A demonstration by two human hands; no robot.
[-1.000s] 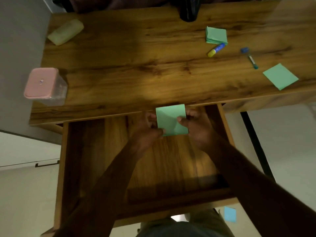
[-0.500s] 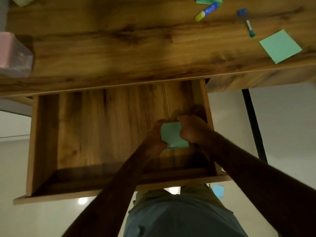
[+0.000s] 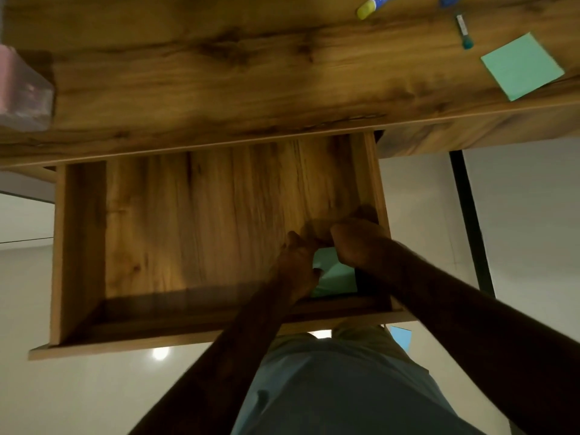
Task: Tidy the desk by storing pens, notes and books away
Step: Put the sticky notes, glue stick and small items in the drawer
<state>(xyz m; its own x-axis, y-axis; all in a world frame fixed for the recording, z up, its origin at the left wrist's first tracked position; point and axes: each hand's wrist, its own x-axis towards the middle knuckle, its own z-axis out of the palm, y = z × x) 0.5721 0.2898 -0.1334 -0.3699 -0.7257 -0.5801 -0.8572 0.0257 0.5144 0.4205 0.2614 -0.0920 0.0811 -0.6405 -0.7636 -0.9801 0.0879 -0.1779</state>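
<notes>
A green pad of sticky notes lies low in the near right corner of the open wooden drawer, partly hidden by both hands. My left hand holds its left edge and my right hand holds its top right. On the desk top lies another green sticky note pad at the right edge. A yellow and blue marker and a teal-tipped pen lie near the top, with a blue cap beside them.
A pink-lidded clear box stands at the desk's left edge. A black desk leg runs down on the right. A blue note lies on the floor below the drawer front. My torso is close to the drawer front.
Both hands have carried the green pad from the desk edge down into the drawer's near right corner. The view has tilted down, so the far desk items have left the frame.
</notes>
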